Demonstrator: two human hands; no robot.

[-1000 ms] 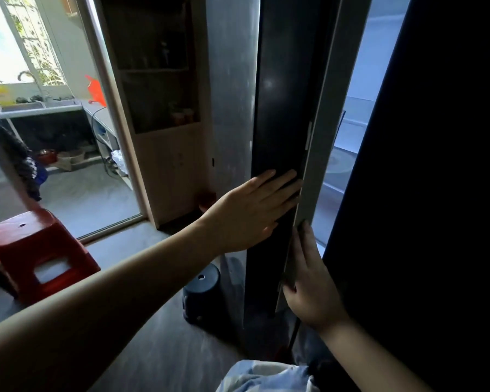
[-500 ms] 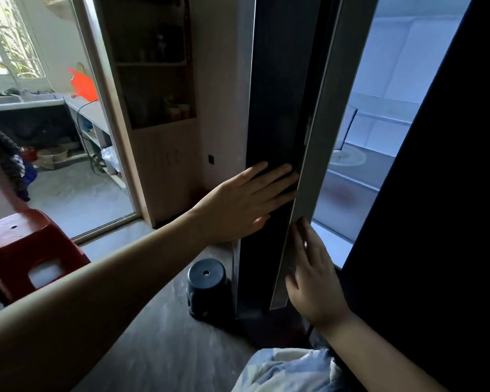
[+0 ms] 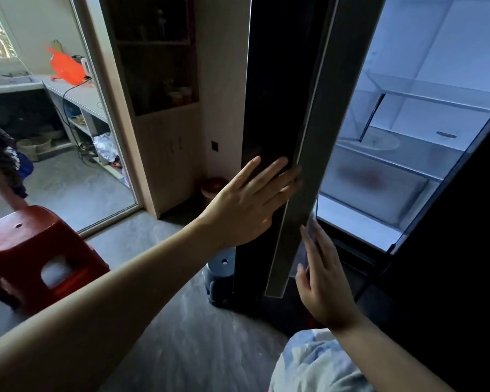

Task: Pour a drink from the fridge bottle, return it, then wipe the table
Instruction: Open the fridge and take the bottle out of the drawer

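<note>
1. Head view is being filled by a tall dark fridge door, seen edge-on, with its grey inner edge strip running down the middle of the frame.
2. The left hand is being laid flat against the dark outer face of the door, fingers spread and straight; its grip is wide open and nothing is being clasped.
3. The right hand is being held just beside the lower end of the grey strip, fingers extended and slightly fanned; whether the fingertips are touching the strip cannot be told, and nothing is being held in this grip.
4. The lit fridge interior is being exposed to the right of the door, with a glass shelf above and a frosted drawer front below, through which a reddish blur is showing.
5. The task's bottle is not being shown anywhere in the visible part of the fridge.
6. A second dark panel is bordering the opening on the right.
7. A red plastic stool is standing on the floor at the left, and a small dark stool is sitting just beside the foot of the door.
8. A wooden cabinet is standing behind the left hand, next to a doorway where an orange bag is lying on a pale tabletop.
9. Pale blue patterned clothing is showing at the bottom edge.
</note>
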